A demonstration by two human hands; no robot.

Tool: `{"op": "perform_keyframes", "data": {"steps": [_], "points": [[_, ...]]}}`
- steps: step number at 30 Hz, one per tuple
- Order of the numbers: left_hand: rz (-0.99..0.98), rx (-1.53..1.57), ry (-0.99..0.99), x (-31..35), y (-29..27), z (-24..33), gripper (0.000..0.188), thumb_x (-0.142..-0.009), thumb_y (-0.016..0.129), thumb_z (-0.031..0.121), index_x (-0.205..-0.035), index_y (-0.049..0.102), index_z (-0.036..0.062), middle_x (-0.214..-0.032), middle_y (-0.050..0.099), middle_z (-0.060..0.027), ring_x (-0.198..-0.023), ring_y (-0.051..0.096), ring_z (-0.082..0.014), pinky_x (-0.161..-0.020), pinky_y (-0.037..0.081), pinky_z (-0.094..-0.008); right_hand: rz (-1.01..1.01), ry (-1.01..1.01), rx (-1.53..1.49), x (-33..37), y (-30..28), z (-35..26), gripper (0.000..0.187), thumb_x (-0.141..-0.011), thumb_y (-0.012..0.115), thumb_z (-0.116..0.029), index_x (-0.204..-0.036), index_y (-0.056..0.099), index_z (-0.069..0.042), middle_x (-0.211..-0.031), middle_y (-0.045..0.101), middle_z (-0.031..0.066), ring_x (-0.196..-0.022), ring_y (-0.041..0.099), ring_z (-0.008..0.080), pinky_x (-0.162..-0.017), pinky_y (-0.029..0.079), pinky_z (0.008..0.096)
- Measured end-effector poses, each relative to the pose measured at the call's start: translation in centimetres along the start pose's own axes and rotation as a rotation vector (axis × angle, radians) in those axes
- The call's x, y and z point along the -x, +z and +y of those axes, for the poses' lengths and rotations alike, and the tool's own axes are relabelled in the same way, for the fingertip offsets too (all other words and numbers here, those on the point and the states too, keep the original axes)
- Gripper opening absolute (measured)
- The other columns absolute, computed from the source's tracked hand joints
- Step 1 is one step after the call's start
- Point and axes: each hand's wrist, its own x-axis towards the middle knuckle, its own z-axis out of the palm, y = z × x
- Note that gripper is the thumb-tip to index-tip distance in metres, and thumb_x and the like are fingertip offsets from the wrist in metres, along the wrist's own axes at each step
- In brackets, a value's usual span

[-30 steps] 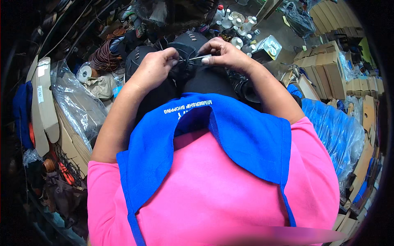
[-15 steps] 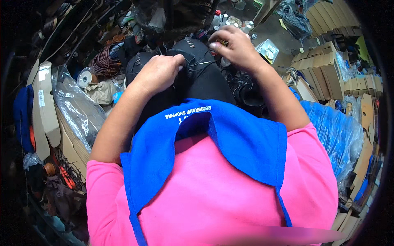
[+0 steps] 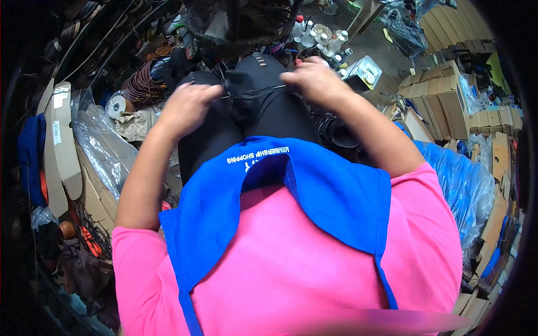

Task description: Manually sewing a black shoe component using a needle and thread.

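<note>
A black piece of material lies across my knees, between my two hands; its exact shape blends into my black trousers. My left hand is on its left side, thumb and fingers pinched together toward it. Over my right knee, my right hand is closed in a pinch. From its fingertips a thin thread, pale near the fingers, runs taut to the black piece. Something thin also shows at the left fingertips, too small to tell.
Several bottles and jars stand beyond my right hand, near a clear plastic container. Cardboard boxes and blue plastic-wrapped goods sit at right. At left are a thread spool, a brown cord coil and plastic-covered cardboard.
My left hand has moved left and slightly down, away from the black piece. My right hand has lowered, and its fingers have closed from a looser curl. The thread between is now taut.
</note>
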Motion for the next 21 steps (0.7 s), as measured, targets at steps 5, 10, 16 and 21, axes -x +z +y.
{"op": "perform_keyframes", "data": {"steps": [5,10,16,21], "points": [[0.086,0.287,-0.218,3.0,-2.3,0.1,0.008,-0.082,0.057,0.003,-0.089,0.055,0.0012,-0.08,0.058,-0.0116,-0.076,0.056,-0.0233,-0.071,0.043,-0.032,0.015,0.571,-1.157,3.2,-2.2,2.7,0.009,-0.088,0.058,-0.015,-0.09,0.064,-0.008,-0.07,0.06,0.0037,-0.067,0.056,0.0143,-0.066,0.043,0.0249],[0.108,0.493,-0.224,-0.1,-2.2,1.5,0.009,-0.081,0.058,0.001,-0.088,0.055,-0.0023,-0.075,0.056,-0.0111,-0.068,0.052,-0.0169,-0.065,0.043,-0.0287,0.47,0.357,-2.221,-0.4,-0.5,2.3,0.016,-0.084,0.066,-0.02,-0.093,0.063,-0.008,-0.085,0.064,0.003,-0.085,0.061,0.0167,-0.087,0.048,0.0396],[0.054,0.396,-0.267,1.2,-0.9,1.4,0.011,-0.081,0.058,0.002,-0.091,0.055,-0.0013,-0.076,0.057,-0.0159,-0.069,0.056,-0.0244,-0.066,0.045,-0.032,0.35,0.247,-1.902,-3.9,-4.1,-1.2,0.023,-0.09,0.056,-0.028,-0.099,0.062,-0.007,-0.095,0.062,0.0051,-0.091,0.058,0.0159,-0.087,0.044,0.0334],[0.038,0.342,-0.239,0.8,-0.6,2.2,0.01,-0.082,0.056,0.004,-0.091,0.054,0.0006,-0.075,0.057,-0.0182,-0.07,0.056,-0.0319,-0.065,0.045,-0.0361,-0.104,0.252,-0.401,-6.4,-1.5,-5.3,0.037,-0.081,0.063,-0.037,-0.09,0.065,-0.002,-0.078,0.063,0.016,-0.071,0.062,0.024,-0.066,0.048,0.0345]]}}
